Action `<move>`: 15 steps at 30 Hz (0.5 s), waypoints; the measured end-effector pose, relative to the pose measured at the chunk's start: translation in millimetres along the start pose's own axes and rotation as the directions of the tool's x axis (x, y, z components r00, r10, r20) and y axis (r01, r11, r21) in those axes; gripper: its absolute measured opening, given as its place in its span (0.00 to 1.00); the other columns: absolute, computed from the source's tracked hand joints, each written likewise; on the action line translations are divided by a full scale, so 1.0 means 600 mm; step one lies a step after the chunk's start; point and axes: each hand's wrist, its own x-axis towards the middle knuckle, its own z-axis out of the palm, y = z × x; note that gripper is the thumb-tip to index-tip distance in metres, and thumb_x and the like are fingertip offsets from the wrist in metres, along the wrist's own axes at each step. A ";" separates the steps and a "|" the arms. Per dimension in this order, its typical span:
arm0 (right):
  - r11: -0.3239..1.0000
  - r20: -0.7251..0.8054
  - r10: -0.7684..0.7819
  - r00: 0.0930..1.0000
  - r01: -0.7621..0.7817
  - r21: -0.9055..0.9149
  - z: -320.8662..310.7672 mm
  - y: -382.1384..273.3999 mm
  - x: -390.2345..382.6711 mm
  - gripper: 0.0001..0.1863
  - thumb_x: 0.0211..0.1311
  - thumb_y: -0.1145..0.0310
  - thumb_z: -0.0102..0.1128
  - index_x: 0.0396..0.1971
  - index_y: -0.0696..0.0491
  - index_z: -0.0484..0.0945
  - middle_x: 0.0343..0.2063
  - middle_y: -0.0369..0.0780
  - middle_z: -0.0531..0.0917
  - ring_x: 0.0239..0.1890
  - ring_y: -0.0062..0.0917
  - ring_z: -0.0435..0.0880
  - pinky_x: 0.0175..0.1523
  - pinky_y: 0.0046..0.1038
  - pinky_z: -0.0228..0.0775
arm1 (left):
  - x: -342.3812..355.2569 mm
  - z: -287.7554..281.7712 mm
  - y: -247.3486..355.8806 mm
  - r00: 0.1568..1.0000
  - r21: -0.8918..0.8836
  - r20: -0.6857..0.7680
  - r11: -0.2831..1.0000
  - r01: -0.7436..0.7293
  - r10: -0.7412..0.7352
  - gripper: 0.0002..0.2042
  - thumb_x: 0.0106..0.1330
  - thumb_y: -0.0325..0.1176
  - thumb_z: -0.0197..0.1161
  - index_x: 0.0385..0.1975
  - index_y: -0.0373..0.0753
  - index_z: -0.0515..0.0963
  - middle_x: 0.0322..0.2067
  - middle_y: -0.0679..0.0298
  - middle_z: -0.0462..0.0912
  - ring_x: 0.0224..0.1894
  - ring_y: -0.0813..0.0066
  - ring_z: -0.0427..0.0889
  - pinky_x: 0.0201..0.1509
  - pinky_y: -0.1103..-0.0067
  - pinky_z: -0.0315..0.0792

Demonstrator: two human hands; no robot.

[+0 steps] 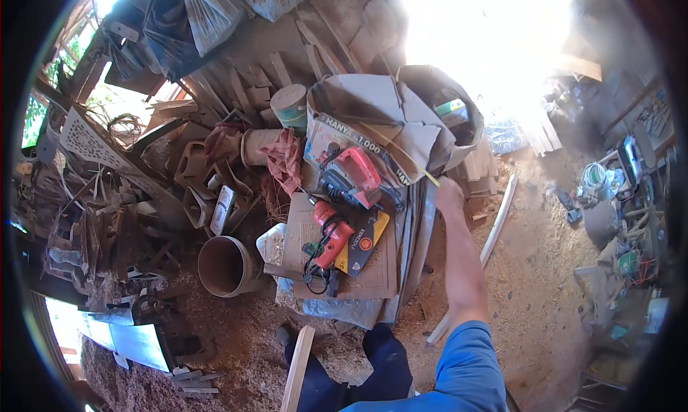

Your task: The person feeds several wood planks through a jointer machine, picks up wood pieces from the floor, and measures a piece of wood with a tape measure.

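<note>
My right arm reaches forward, and my right hand [449, 195] is closed at the right side of the cardboard box [424, 125]. A thin yellow strip [431, 179] sticks out from its fingers toward the box; its exact kind is too small to tell. Left of the hand, a red power tool [362, 174] with a dark base rests against the box. Nearer to me lie a red drill [333, 241] with a black cord and a flat yellow-and-black piece [367, 245], on a carved wooden panel [383, 283]. My left hand is not visible. A pale wooden bar [297, 369] rises from the lower edge.
A round bucket [223, 267] stands left of the stacked panels. Pink gloves [283, 161] lie near a lidded tub [289, 105]. Scrap wood crowds the left. A long pale strip of wood [502, 215] lies on the sawdust-covered floor [537, 268]; tools and cords line the right.
</note>
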 end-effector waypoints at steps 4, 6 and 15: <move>0.921 0.325 0.124 0.938 -0.231 0.315 -0.081 0.088 -0.200 0.04 0.64 0.75 0.53 0.36 0.56 0.76 0.36 0.48 0.85 0.39 0.37 0.87 0.39 0.40 0.79 | -0.021 0.026 -0.043 0.981 -0.137 0.182 0.990 -0.041 0.066 0.24 0.76 0.53 0.48 0.61 0.43 0.72 0.37 0.58 0.84 0.35 0.62 0.84 0.39 0.63 0.80; 0.607 0.636 0.165 0.754 -0.585 0.537 -0.115 0.129 -0.342 0.04 0.66 0.77 0.51 0.36 0.55 0.75 0.33 0.45 0.85 0.37 0.28 0.87 0.35 0.33 0.78 | -0.095 0.103 0.057 0.863 -0.152 0.439 0.968 -0.202 0.249 0.34 0.70 0.63 0.52 0.67 0.45 0.69 0.29 0.62 0.80 0.28 0.70 0.80 0.31 0.70 0.79; 0.684 0.131 -0.295 0.946 0.113 0.721 -0.307 -0.321 -0.689 0.11 0.69 0.72 0.58 0.49 0.55 0.79 0.27 0.39 0.82 0.27 0.24 0.83 0.32 0.31 0.74 | -0.290 0.181 0.284 0.621 -0.303 0.642 0.893 -0.332 0.449 0.33 0.75 0.64 0.41 0.65 0.43 0.67 0.28 0.63 0.75 0.22 0.75 0.75 0.24 0.79 0.73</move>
